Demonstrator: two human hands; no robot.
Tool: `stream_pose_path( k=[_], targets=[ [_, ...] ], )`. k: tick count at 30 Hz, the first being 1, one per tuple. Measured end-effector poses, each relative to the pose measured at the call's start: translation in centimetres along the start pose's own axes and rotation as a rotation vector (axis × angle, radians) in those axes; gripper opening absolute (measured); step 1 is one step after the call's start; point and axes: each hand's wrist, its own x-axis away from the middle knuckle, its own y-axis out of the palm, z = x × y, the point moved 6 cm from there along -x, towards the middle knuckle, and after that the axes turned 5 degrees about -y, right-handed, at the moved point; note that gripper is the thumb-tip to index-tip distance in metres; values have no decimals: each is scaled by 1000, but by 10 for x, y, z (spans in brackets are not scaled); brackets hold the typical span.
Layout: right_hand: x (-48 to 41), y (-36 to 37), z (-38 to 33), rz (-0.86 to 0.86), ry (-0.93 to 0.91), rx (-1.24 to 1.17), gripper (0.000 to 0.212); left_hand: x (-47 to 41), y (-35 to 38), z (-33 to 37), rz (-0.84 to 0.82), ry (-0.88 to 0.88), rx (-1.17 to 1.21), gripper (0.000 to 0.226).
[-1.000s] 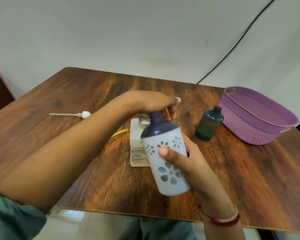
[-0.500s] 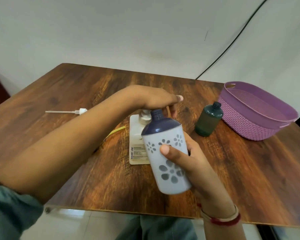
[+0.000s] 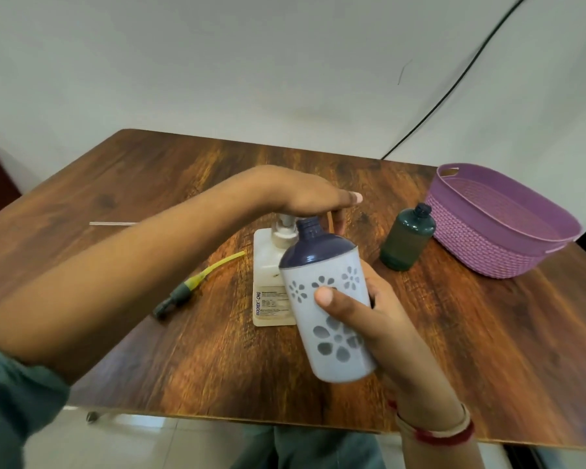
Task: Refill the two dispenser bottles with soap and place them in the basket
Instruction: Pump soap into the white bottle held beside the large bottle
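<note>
Floral dispenser bottle (image 3: 332,346), pale grey with a dark navy shoulder and an uncapped neck, is held above the near middle of the wooden tabletop (image 3: 217,350). It leans away from the person, its neck close beside the pump of a white soap bottle (image 3: 268,265). The right hand (image 3: 386,319) grips it, with the thumb across the front and the fingers clamped round the far side. A red and cream bracelet (image 3: 437,431) circles that wrist.

The left hand (image 3: 301,194) reaches across from the left, palm down on top of the soap bottle's pump, its fingers stretched out flat and close together. The soap bottle stands upright on the tabletop just behind the floral bottle, with a printed label low on its front.

A second dispenser bottle (image 3: 406,238), dark green and also uncapped, stands to the right, just beside a purple woven-pattern basket (image 3: 481,245) at the right edge of the tabletop. A loose pump head with a yellow tube (image 3: 200,279) lies left of the soap bottle. Further left, a thin white tube (image 3: 112,224) lies partly hidden behind the left forearm.
</note>
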Motion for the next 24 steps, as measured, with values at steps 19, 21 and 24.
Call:
stream_pose_path(
  k=[19, 21, 24],
  targets=[
    [1, -4, -9, 25, -2, 37, 61, 1, -5, 0, -14, 1, -72, 64],
    [0, -1, -6, -5, -6, 26, 54, 1, 2, -6, -1, 1, 74, 61],
    [3, 5, -1, -52, 2, -12, 44, 4, 12, -9, -22, 24, 197, 60]
  ],
)
